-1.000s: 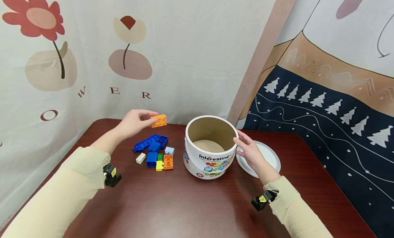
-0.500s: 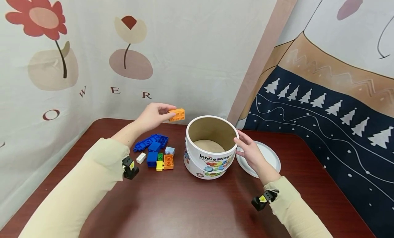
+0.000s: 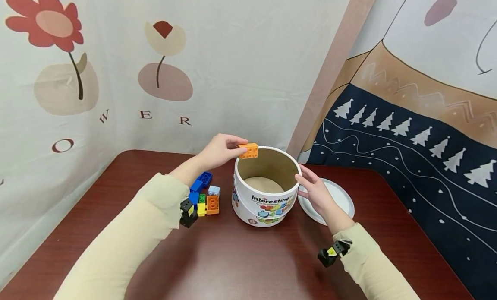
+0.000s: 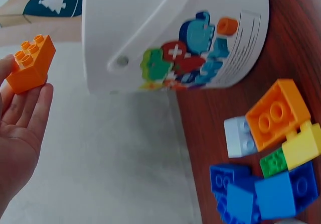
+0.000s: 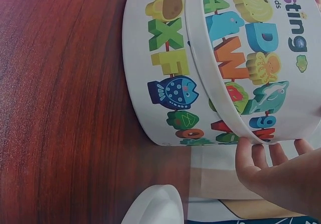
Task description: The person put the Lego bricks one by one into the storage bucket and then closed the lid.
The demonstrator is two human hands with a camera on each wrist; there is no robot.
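Observation:
My left hand point(image 3: 223, 152) pinches an orange toy brick point(image 3: 250, 151) over the far left rim of a white bucket point(image 3: 265, 205). In the left wrist view this orange brick point(image 4: 32, 63) shows its studs, with the thumb on one side and the fingers below. The bucket stands upright with its mouth up, and only its pale bottom shows inside. My right hand point(image 3: 315, 190) holds the bucket's right side at the rim. In the right wrist view, the fingertips point(image 5: 259, 156) lie against the printed wall near the carrying handle point(image 5: 215, 58).
Left of the bucket lie loose bricks: a second orange brick point(image 3: 212, 204), a yellow one point(image 3: 201, 210), a green one point(image 3: 202, 198), a light blue one point(image 3: 214, 190) and several blue bricks point(image 3: 196, 186). A white round lid point(image 3: 341, 198) lies on the brown table point(image 3: 248, 261) at right.
My left hand has moved right with the orange brick, from above the loose bricks to the bucket's rim. My right hand and the bucket stay in place.

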